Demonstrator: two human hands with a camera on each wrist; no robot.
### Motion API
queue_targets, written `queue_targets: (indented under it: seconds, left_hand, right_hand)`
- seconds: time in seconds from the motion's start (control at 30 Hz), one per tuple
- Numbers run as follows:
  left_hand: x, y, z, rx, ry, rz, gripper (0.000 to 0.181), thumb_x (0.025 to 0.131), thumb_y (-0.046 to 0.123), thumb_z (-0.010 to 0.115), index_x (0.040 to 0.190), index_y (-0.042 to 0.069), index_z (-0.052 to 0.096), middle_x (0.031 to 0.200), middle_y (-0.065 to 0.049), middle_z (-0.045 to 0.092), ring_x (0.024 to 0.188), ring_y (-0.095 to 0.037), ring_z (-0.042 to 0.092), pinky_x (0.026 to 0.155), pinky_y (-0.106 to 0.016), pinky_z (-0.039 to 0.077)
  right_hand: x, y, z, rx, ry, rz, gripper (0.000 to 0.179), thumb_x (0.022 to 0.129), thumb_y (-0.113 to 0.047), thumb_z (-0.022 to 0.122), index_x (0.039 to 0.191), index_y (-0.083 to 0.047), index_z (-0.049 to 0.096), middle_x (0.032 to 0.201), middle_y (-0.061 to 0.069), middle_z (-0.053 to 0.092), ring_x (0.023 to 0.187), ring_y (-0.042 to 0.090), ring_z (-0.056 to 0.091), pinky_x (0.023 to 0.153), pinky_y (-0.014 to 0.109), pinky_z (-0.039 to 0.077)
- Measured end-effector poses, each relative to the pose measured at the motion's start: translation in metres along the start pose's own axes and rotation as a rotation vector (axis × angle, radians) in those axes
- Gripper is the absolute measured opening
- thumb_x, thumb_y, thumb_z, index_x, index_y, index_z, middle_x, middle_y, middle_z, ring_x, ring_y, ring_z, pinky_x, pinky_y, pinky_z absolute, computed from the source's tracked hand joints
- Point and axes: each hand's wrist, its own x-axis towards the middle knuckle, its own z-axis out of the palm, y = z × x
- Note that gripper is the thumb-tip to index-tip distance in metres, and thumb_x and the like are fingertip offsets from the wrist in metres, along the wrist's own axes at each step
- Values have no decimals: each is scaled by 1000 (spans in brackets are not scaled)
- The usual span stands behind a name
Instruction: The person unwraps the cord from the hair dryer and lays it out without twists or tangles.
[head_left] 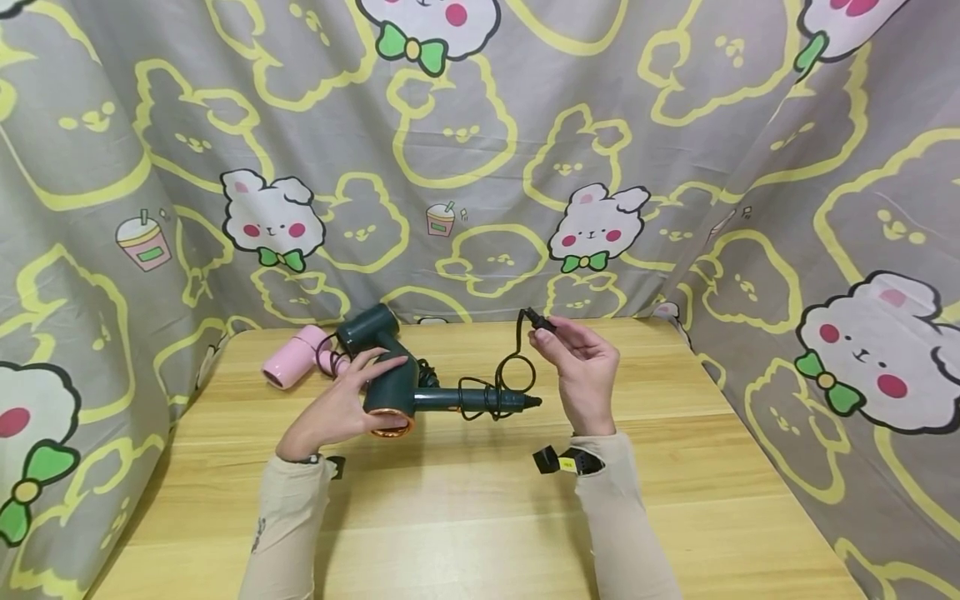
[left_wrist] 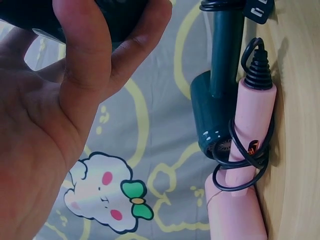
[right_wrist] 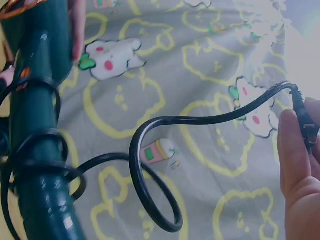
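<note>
Tabletop (head_left: 450, 525); held plug (head_left: 539, 321) outside left view.

No legible text, the pink hair dryer's (left_wrist: 255, 106) orange mark (left_wrist: 253, 147) included.

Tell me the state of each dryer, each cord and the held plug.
Front dryer: held in left grip
Front cord: partly wound round handle, partly loose
Held plug: pinched in right grip, unplugged
Rear dryer: lying down
Rear cord: bundled
Pink dryer: lying down
Pink dryer's cord: wrapped round it
</note>
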Motion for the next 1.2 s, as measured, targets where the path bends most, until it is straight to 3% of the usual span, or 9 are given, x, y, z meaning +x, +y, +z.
queue_targets:
  seconds: [0.17,0.5,0.7,0.97,1.2]
  left_hand:
    - [0,-2,0,2,12,11,91,73,46,93,152,31,52,161,-15,33,134,-49,51,101,-67,48]
    - [0,-10,0,22,42,-45,91,72,47,93,152,31,52,162,-15,32,138,-51,46,106,-70,43]
    - [0,-19,-2,22,79,-52,92,73,41,94,153,30,50,162,-16,33,139,-51,45,107,-68,43]
    - [0,-23,-4,9,101,-51,92,75,39,94,154,29,49,163,-17,30,137,-52,45,106,-68,43]
    - [-1,-24,-7,-12,136,-27,93,75,36,94,155,27,48,162,-19,29,137,-52,44,105,-67,44]
  right_hand:
    - [-4,-10,5,98,-48,-11,20,89,12,72,106,1,76,96,11,81,83,19,80,83,34,62]
    - [-11,-23,12,198,-157,-9,21,92,14,67,106,1,76,98,12,81,82,19,80,80,33,63]
    - [-15,-28,11,199,-258,19,24,94,14,63,105,-2,76,98,10,81,83,17,79,77,30,63]
    - [-17,-34,9,194,-454,65,32,94,16,56,105,-5,77,99,7,81,80,16,79,73,29,63]
    - [-13,-33,2,79,-525,134,29,94,12,59,103,-9,78,92,5,81,75,12,77,69,28,63]
